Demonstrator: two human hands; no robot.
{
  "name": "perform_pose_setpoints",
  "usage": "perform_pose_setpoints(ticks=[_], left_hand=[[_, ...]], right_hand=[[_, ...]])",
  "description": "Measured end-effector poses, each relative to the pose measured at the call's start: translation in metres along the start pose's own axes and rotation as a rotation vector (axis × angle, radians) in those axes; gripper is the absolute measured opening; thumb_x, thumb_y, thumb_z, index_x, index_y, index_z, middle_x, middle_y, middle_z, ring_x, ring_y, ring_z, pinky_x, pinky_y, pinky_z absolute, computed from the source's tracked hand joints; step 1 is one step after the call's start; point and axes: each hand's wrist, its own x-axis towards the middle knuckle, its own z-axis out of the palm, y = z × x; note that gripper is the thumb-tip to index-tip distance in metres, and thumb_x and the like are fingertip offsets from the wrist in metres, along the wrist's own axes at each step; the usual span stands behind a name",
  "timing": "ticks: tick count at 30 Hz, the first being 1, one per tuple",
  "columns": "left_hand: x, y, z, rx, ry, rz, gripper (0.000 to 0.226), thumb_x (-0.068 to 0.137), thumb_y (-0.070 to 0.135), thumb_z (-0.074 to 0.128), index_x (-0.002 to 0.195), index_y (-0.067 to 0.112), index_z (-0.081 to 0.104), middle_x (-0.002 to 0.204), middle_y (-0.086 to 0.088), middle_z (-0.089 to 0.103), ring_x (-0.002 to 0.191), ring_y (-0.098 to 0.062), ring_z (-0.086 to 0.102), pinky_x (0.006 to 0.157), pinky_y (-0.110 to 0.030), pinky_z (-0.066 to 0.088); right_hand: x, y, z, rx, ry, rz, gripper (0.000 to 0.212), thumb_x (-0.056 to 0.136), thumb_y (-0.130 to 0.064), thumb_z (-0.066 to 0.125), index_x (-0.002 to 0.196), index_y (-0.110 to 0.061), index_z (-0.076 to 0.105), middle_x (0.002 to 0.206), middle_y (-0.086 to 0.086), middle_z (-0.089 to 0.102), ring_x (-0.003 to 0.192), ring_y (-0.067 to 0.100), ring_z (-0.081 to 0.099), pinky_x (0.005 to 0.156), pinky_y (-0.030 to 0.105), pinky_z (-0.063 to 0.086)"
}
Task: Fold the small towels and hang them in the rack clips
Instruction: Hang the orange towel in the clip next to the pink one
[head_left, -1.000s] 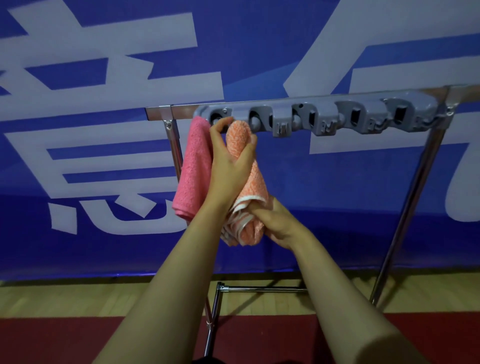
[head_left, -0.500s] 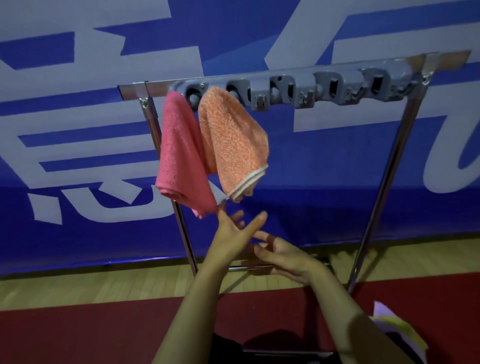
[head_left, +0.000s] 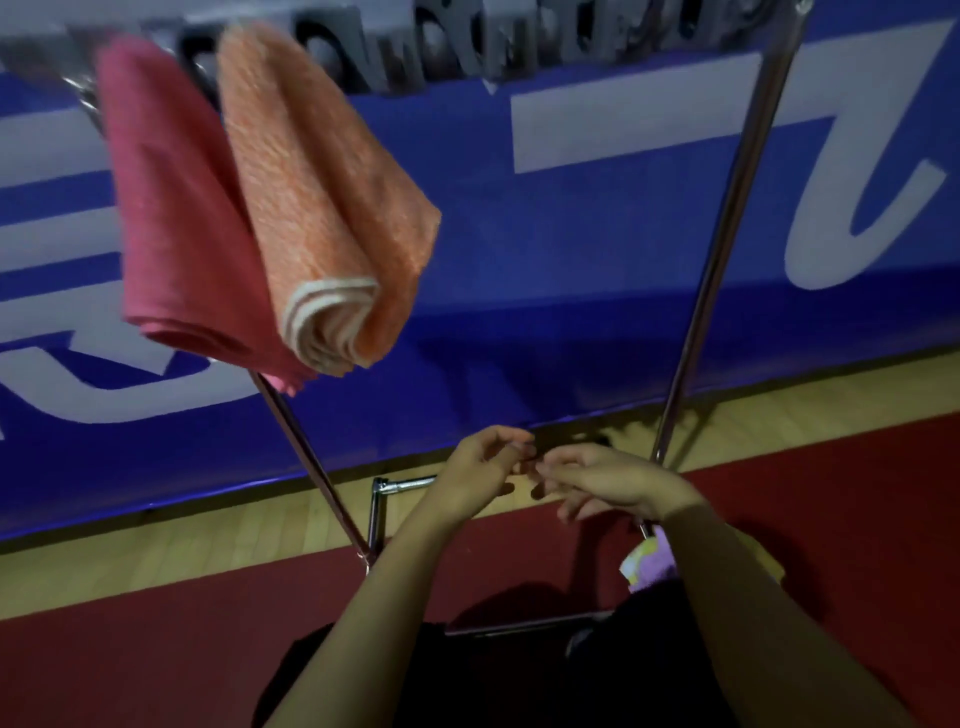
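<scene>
- Hanging from the grey clip rail (head_left: 498, 47) at the top of the frame, we have two folded towels side by side, and both look seated in their clips.
- We see the pink towel (head_left: 171, 208) on the left, draped down in a long fold, its lower corner reaching past the slanted chrome leg (head_left: 306, 457) of the rack.
- We spot the orange towel (head_left: 322, 197) just beside it on the right, touching it along the inner edge, its white-trimmed hem curled up at the bottom.
- We count several more clips along the rail to the right of the orange towel, though the top of the picture is blurred.
- We find both hands low down, well apart from the towels and close to each other in front of the rack's lower crossbar (head_left: 410, 484).
- Our left hand (head_left: 478, 473) has its fingers loosely curled and holds nothing.
- Our right hand (head_left: 608, 480) is likewise relaxed, fingers drooping, holding nothing; its fingertips nearly meet the left hand's.
- We catch a bit of pale yellow and purple cloth (head_left: 647, 564) peeking out under the right forearm, near the right chrome upright (head_left: 727, 228).
- Behind it all we have a blue banner (head_left: 571, 234) with white lettering, then wooden floor (head_left: 208, 540) and red mat (head_left: 156, 649).
</scene>
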Motion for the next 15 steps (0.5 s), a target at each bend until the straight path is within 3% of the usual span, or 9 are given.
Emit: perform_pose_setpoints(ticks=[3,6,9,13,15], left_hand=[[0.02,-0.008,0.028,0.051,-0.084,-0.017,0.024,0.109,0.015,0.049,0.126,0.012,0.065,0.114,-0.003,0.073,0.096,-0.012,0.066,0.083,-0.029,0.053],[0.042,-0.024,0.061,0.092,-0.158,-0.027,0.021,0.109,0.014,0.049,0.116,0.017,0.068,0.112,-0.005,0.072,0.095,-0.015,0.067,0.084,-0.035,0.052],[0.065,-0.043,0.091,0.118,-0.223,-0.039,0.026,0.11,0.013,0.045,0.106,0.026,0.067,0.104,0.004,0.07,0.094,-0.016,0.067,0.086,-0.036,0.052],[0.093,-0.075,0.124,0.143,-0.304,-0.102,0.032,0.112,0.013,0.038,0.105,0.026,0.067,0.103,0.004,0.071,0.092,-0.016,0.065,0.083,-0.032,0.049],[0.105,-0.094,0.137,0.155,-0.341,-0.146,0.03,0.113,0.015,0.037,0.109,0.022,0.067,0.104,0.002,0.071,0.092,-0.016,0.063,0.08,-0.03,0.048]], right_hand=[[0.012,0.037,-0.026,0.06,0.09,0.045,0.023,0.101,-0.041,0.057,0.119,-0.027,0.061,0.111,0.001,0.072,0.066,0.008,0.071,0.088,0.038,0.059],[0.02,0.076,-0.04,0.154,0.177,0.122,0.016,0.105,-0.032,0.053,0.116,-0.022,0.055,0.105,0.002,0.07,0.057,0.008,0.065,0.072,0.027,0.059],[0.028,0.124,-0.047,0.224,0.298,0.183,0.013,0.107,-0.026,0.049,0.117,-0.019,0.054,0.103,0.003,0.066,0.064,0.009,0.062,0.062,0.02,0.055],[0.041,0.202,-0.047,0.14,0.466,0.246,0.015,0.104,-0.017,0.052,0.097,-0.018,0.065,0.083,0.003,0.063,0.067,0.014,0.059,0.059,0.023,0.049],[0.049,0.239,-0.047,0.06,0.478,0.273,0.02,0.102,-0.012,0.053,0.088,-0.012,0.068,0.074,0.005,0.062,0.066,0.019,0.059,0.065,0.029,0.049]])
